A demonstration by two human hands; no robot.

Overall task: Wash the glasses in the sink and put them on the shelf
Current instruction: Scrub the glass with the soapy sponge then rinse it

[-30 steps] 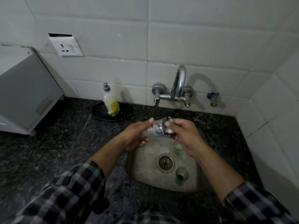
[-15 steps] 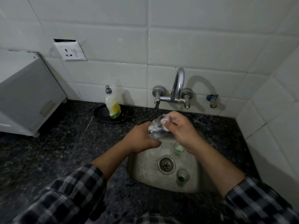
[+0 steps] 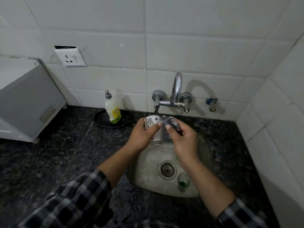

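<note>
Clearly the washing is midway. At twelve o'clock of the sink, just beneath the tap, the left hand curls around a glass, holding it upright; the glass is coated in white suds. Touching its three o'clock side, the right hand pinches a dark, soapy scrubber between thumb and fingertips. Whether water is running I cannot tell.

So this glass looks scrubbed or nearly so, but it is not yet rinsed. A small glass with a green tint at its bottom stands in the basin at five o'clock of the drain, apparently unwashed. A green glimpse behind the right wrist may be another, though it is too hidden to say. No shelf is in view and nothing shows as put away, so rinsing, the remaining glassware and all the shelving are left. A soap bottle stands on a black dish on the worktop, at ten o'clock of the sink.
</note>
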